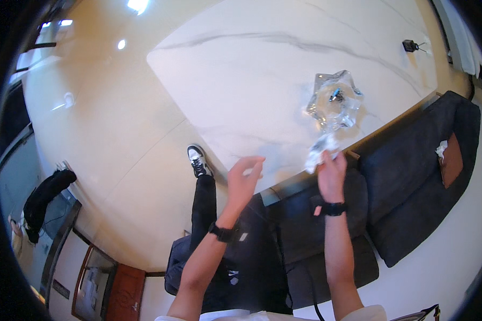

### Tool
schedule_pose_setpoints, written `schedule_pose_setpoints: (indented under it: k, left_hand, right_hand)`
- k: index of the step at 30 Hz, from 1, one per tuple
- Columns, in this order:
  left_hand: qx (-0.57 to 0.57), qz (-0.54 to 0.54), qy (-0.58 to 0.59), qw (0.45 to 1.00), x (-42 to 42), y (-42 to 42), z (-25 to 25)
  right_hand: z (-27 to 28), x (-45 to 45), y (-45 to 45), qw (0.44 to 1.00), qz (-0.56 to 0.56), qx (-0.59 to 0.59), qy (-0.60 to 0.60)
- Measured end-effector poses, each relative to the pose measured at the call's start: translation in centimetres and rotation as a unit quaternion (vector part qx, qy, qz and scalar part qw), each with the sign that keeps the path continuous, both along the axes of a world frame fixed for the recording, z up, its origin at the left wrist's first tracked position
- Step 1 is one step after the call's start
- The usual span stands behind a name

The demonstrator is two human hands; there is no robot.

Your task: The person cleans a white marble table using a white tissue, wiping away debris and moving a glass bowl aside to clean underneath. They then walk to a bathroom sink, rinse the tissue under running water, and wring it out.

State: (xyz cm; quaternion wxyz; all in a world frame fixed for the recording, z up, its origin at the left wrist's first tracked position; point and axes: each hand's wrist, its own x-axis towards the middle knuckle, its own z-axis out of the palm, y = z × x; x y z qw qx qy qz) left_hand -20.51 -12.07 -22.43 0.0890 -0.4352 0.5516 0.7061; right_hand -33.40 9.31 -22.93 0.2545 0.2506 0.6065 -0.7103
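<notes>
My right hand point(331, 176) grips a crumpled, blurred white tissue or wrapper point(320, 154) over the near edge of the white marble-patterned table point(241, 88). My left hand point(243, 178) hovers by the table's near left corner with its fingers bent; a pale patch shows between them, and I cannot tell whether it is something held. Just beyond the tissue stands a clear glass ashtray point(355, 106) with a star-like rim. Dark ash or bits and a small blue and black item point(335, 94) lie inside it.
A small black block with thin prongs point(409, 46) stands near the table's right end. Dark sofa seats point(401, 156) run along the near side, with a brown box point(452, 162) and white tissue point(441, 149) on them. Another person point(44, 200) is at far left, near a wooden door point(124, 291).
</notes>
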Motion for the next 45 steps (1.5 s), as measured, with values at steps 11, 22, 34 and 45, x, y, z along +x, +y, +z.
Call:
schedule_pose_setpoints:
  k: [11, 22, 34, 45]
  left_hand:
    - [0.027, 0.018, -0.087, 0.996, 15.3, -10.9, 0.8]
    - [0.046, 0.073, -0.087, 0.992, 20.4, -18.7, 2.6]
    - [0.046, 0.208, -0.051, 0.976, 22.4, -24.7, 6.1]
    - [-0.054, 0.198, 0.218, 0.954, 18.4, -39.5, 28.0]
  right_hand:
    - [-6.9, 8.4, -16.4, 0.960, 0.064, 0.240, 0.131]
    - [-10.5, 0.2, -43.2, 0.825, 0.205, 0.411, 0.330]
    - [-6.0, 6.1, -48.7, 0.917, 0.301, 0.043, 0.259]
    - [21.1, 8.8, -32.5, 0.972, 0.132, 0.069, 0.182]
